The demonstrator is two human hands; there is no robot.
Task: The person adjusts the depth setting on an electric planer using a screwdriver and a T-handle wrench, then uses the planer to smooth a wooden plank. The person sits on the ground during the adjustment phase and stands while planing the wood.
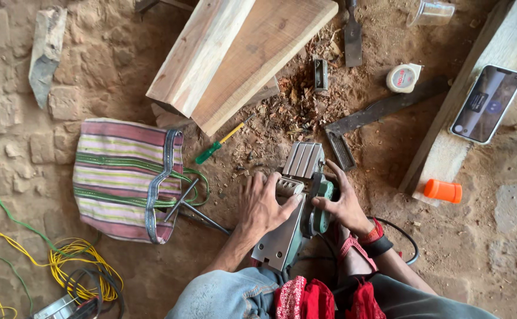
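Head view: electric planer [297, 212] tipped on dirt floor [483, 248], gripped both sides.

Left hand [262, 204] spread wide over planer's metal sole; right hand [346, 204] wrapped around green body, fingertips possibly tucked behind. Open dirt rightward; striped bag [123, 177] close leftward. Two planks [241, 53] ahead, one screwdriver [218, 145], one tape measure [403, 77], one phone [486, 104].

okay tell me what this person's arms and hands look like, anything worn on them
Both arms are bare, with no sleeves and no gloves. The left hand shows no ring or band. The right hand has red cord or thread wound around its wrist, with a black band just behind it. No markings are visible.
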